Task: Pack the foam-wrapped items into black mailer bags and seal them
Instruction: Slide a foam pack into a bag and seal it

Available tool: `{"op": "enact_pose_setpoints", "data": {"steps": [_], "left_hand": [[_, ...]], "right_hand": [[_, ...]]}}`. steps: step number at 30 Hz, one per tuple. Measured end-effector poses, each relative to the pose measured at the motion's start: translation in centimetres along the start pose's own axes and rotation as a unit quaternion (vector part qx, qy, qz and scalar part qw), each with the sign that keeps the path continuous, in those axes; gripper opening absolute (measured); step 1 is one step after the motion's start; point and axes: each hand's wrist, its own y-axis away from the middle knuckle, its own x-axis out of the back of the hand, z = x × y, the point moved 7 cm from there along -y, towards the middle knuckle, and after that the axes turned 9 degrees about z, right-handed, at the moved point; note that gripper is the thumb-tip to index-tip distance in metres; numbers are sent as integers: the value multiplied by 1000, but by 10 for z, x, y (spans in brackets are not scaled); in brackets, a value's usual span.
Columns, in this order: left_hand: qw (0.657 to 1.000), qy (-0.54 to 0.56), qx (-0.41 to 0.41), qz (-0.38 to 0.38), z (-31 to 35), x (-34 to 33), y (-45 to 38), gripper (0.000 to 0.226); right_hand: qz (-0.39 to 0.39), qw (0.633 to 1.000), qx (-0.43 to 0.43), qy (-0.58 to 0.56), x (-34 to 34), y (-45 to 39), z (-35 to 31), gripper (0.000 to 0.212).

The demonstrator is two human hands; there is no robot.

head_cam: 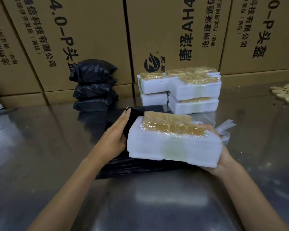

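On a shiny steel table, mid-frame: a foam block, white, rectangular, soft-edged, banded with pale tape, topped by yellow contents under crinkled clear film. Right hand cups the block's right end from below, fingers curled round its far edge, palm mostly hidden. Left hand grips the glossy black bag at its mouth, thumb tucked into the plastic, fingers fairly straight along the outside. Block's left end sits at the bag's mouth; how far inside, cannot tell. Bag lies flat and creased under the block.

Behind: three filled bags, lumpy, stacked against printed cartons. To their right, a stack of like foam blocks. Pale round discs far right, cut off by the frame. White strips beside the right hand, blurred.
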Motion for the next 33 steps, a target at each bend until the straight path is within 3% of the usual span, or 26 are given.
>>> {"op": "enact_pose_setpoints", "data": {"steps": [9, 13, 17, 20, 23, 25, 27, 30, 33], "left_hand": [[999, 35, 27, 9, 18, -15, 12, 107], [997, 19, 49, 51, 32, -19, 19, 106], [999, 8, 15, 50, 64, -38, 27, 104], [997, 26, 36, 69, 68, -40, 34, 86], [971, 22, 81, 225, 62, 7, 32, 47], [957, 7, 65, 284, 68, 32, 13, 21], [969, -11, 49, 240, 75, 35, -25, 16], [994, -51, 79, 59, 79, 9, -88, 42], [984, -55, 165, -36, 74, -10, -119, 22]], "right_hand": [[38, 998, 42, -24, 1, 1, 9, 45], [70, 996, 43, -23, -17, 3, 20, 54], [96, 994, 40, -29, -42, 4, 43, 57], [97, 994, 39, -32, -51, 5, 56, 58], [72, 996, 53, -9, -54, 7, 60, 57], [64, 995, 71, 17, -56, 10, 60, 62], [66, 992, 98, 49, -60, 14, 59, 64], [65, 983, 145, 97, -68, 22, 58, 57], [60, 976, 172, 117, -73, 26, 57, 53]]}}
